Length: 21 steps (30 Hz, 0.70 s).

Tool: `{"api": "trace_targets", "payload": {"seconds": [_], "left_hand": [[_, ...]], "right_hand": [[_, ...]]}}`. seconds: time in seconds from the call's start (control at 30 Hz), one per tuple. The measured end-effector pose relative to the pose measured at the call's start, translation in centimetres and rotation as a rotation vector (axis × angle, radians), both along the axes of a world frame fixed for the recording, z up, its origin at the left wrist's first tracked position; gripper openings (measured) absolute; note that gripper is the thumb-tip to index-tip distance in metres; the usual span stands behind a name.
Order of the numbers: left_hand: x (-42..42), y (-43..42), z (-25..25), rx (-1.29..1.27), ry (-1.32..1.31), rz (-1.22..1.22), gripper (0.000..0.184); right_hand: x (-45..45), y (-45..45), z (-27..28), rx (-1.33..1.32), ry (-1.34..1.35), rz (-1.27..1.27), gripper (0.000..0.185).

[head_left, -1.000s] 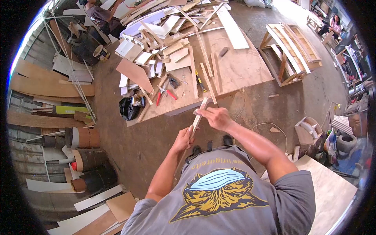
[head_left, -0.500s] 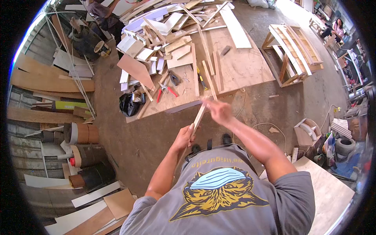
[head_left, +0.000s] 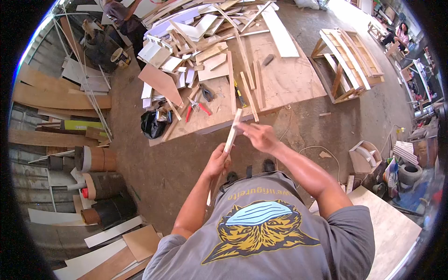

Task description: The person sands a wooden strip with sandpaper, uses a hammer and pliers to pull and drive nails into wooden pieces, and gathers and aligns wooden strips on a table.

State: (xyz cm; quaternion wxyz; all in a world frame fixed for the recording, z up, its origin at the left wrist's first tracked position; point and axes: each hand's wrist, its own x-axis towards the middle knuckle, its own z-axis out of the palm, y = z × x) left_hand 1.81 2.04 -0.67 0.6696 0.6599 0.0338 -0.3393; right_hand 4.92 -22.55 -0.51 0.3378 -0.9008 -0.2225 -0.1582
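Well past both the left hand (head_left: 218,161) and the right hand (head_left: 261,136) spreads a broad wooden counter (head_left: 294,79), its near edge a little beyond the fingers. A great tangle of wood offcuts (head_left: 204,28) covers its far side, ahead of the hands and mostly over toward the left one. Off to the right of the right hand, further out on the floor, I see a slatted wooden frame (head_left: 357,58). A brown board (head_left: 161,84) slants at the pile's near edge, ahead and left of the left hand.

Between the two hands is a pale wooden strip (head_left: 233,130), tilted, its far end poking up past the left fist toward the counter. The left hand is wrapped firmly round it, and the lower part comes out beneath, beside the left forearm. The right hand has its fingers stretched narrowly against the upper part; whether they pinch it, or have something under them, I can't tell from here.

Ahead and left of the left hand hangs a black bag (head_left: 153,125) at the counter's edge. Nearer the hands lie red-handled pliers (head_left: 195,104), and just beyond those a smaller black tool (head_left: 206,93).
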Motion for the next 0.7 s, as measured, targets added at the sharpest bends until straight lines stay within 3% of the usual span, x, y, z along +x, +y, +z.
{"api": "trace_targets", "payload": {"seconds": [0.03, 0.13, 0.33, 0.43, 0.53, 0.63, 0.7], "left_hand": [[0.3, 0.1, -0.7, -0.003, -0.046, 0.0, 0.045], [0.9, 0.0, -0.5, 0.053, -0.054, 0.007, 0.043], [1.0, -0.3, -1.3, 0.037, -0.055, -0.081, 0.051], [1.0, -0.9, -0.7, 0.041, -0.015, -0.117, 0.054], [1.1, -1.5, -0.5, 0.053, 0.01, -0.139, 0.055], [1.4, -1.9, -0.7, 0.03, 0.039, -0.158, 0.056], [1.4, -2.1, -0.5, 0.036, 0.051, -0.172, 0.057]], "right_hand": [[0.7, 0.2, -1.1, 0.15, -0.136, -0.04, 0.044], [0.6, -0.6, -1.1, 0.162, -0.155, -0.109, 0.043], [-1.2, -1.5, -0.8, -0.087, -0.012, -0.002, 0.042], [-0.2, -2.1, -1.9, 0.057, -0.109, -0.131, 0.043], [0.0, -2.2, -1.3, 0.089, -0.042, -0.277, 0.042], [-1.0, -2.3, -0.9, -0.244, 0.007, 0.008, 0.042], [0.4, -2.8, -1.4, -0.004, -0.046, -0.159, 0.046]]}}
